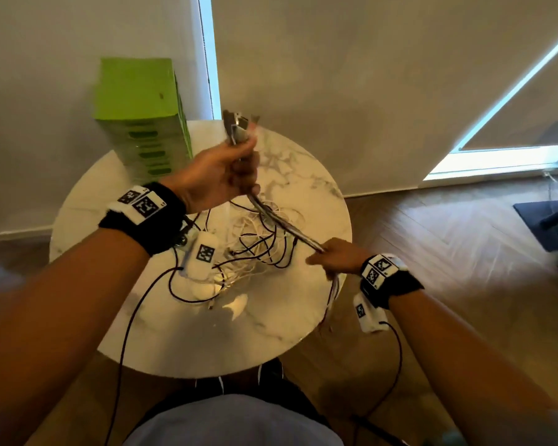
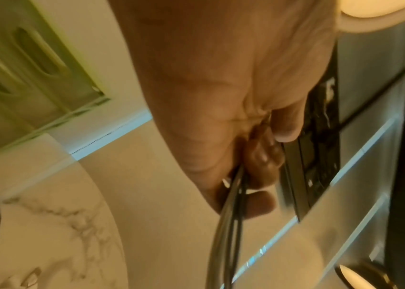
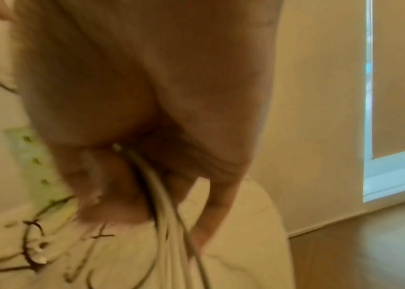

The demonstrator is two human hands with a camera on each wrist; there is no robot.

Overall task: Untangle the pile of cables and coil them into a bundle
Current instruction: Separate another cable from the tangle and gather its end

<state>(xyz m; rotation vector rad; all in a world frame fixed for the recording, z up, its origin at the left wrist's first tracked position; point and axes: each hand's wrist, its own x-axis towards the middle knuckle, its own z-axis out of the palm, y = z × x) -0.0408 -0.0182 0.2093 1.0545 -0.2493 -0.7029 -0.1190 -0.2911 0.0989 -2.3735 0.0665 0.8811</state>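
Observation:
A gathered bunch of cables (image 1: 282,222) stretches taut between my two hands above the round marble table (image 1: 161,336). My left hand (image 1: 226,170) is raised over the table's far side and grips the bunch near its plug ends (image 1: 237,127), which stick up above the fist. My right hand (image 1: 334,257) holds the same bunch lower, at the table's right edge, fingers curled round it. In the left wrist view the cables (image 2: 228,224) leave my fist; in the right wrist view pale cables (image 3: 164,197) run out of my palm. A tangle of black and white cables (image 1: 255,252) lies on the table.
A green box (image 1: 142,114) stands at the table's far left edge against the wall. Thin black sensor leads hang from both wristbands down past the table. Wooden floor lies to the right, with a dark mat (image 1: 548,220) near a bright window.

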